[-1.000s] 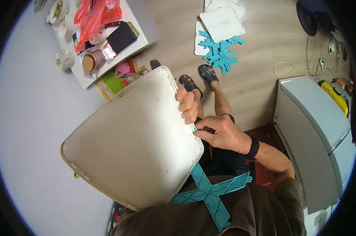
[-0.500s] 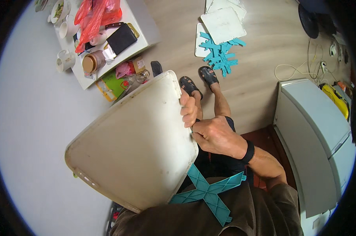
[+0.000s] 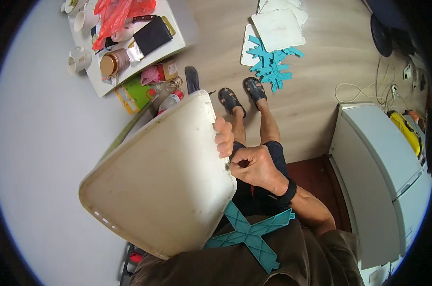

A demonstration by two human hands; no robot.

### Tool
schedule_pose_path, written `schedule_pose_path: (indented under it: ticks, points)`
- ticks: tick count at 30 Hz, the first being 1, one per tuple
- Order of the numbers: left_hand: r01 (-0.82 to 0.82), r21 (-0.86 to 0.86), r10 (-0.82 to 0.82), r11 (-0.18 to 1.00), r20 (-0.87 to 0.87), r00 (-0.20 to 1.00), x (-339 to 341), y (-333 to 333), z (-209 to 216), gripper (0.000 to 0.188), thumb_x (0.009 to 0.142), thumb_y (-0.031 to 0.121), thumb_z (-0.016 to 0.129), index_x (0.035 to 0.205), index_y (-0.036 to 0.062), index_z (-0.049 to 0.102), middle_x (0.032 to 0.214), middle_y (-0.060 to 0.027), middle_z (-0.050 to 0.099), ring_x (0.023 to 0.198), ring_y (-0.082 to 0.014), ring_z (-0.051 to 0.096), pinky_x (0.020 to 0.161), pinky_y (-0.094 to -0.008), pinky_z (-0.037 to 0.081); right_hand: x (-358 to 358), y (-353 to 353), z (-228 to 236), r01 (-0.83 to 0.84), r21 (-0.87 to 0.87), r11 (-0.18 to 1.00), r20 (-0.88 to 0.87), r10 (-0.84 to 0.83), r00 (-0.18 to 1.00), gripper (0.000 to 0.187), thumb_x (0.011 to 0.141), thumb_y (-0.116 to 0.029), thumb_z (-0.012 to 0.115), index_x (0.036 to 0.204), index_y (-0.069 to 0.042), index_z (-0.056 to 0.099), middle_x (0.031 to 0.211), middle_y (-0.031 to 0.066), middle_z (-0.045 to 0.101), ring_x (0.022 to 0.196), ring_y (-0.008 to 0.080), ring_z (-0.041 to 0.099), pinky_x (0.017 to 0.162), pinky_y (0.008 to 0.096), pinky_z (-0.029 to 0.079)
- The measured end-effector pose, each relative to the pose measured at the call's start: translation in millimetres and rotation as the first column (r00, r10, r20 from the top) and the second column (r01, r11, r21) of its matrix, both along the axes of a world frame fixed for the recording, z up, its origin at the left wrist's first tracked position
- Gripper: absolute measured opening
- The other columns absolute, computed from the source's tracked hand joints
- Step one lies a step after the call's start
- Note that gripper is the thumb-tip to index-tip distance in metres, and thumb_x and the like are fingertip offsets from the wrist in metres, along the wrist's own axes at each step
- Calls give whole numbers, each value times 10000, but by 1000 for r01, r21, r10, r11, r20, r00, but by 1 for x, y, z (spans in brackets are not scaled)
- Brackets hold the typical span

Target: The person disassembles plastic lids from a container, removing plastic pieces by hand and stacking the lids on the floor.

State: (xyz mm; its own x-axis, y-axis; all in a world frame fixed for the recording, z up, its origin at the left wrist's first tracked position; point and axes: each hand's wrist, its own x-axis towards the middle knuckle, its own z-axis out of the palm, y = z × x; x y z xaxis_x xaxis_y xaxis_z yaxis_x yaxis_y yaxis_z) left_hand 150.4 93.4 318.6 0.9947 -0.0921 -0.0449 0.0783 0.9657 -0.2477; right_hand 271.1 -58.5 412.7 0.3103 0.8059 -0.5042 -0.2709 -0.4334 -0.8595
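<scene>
A large off-white square plastic panel (image 3: 159,181) with rounded corners and a raised rim stands tilted in front of me. The fingers of my left hand (image 3: 223,137) curl round its right edge; the rest of that hand is hidden behind it. My right hand (image 3: 259,167), with a black band on the wrist, pinches at the same edge just below. Whatever is between its fingertips is too small to make out. A teal X-shaped plastic brace (image 3: 248,232) lies against my brown shirt, one arm partly covered by the panel.
Several white panels (image 3: 278,31) and teal braces (image 3: 273,64) lie on the floor ahead. At the left, a white table (image 3: 175,40) holds a red plastic bag (image 3: 113,21), a jar (image 3: 113,63) and mugs. A grey-white refrigerator (image 3: 373,167) and loose cables (image 3: 352,93) are at the right.
My right hand has shifted slightly left and down along the panel's edge, its finger and thumb now forming a ring. The panel has tilted a little, and the view has moved slightly.
</scene>
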Motion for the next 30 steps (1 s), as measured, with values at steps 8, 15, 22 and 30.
schedule_pose_path:
  ticks: [8, 15, 22, 30]
  points:
    - [-11, -3, 11, 1000, 0, 1000, -3, 4, 1, 379, 928, 441, 470, 1057, 85, 451, 876, -71, 439, 811, -226, 454, 718, -386, 420, 0, 4, -7, 12, -26, 1000, -60, -14, 998, 68, 738, 22, 660, 674, 23, 637, 592, 8, 621, 553, 34, 532, 489, 216, 421]
    - [-143, 77, 131, 987, 139, 982, 8, 17, 10, 398, 927, 416, 475, 1141, 81, 450, 935, -66, 423, 847, -229, 434, 738, -378, 387, 4, -5, -8, 166, -141, 976, -282, -200, 938, 110, 789, 8, 681, 897, -12, 688, 699, 45, 614, 587, 92, 523, 553, 240, 438]
    - [-235, 87, 239, 968, -36, 970, 13, -4, 20, 357, 941, 406, 452, 1091, 84, 430, 888, -58, 416, 800, -214, 426, 723, -382, 406, 14, -14, -19, 60, 180, 982, -63, -49, 997, 238, 805, -28, 703, 1042, -9, 682, 895, 128, 699, 786, 183, 678, 707, 290, 526]
    - [-246, 54, 248, 968, -31, 968, 15, -14, 11, 353, 945, 398, 450, 1104, 84, 433, 898, -61, 417, 798, -214, 421, 720, -386, 400, 29, -20, -31, -287, 381, 879, 369, 140, 919, 330, 741, -6, 669, 1070, 22, 655, 949, 162, 690, 797, 249, 699, 645, 307, 585]
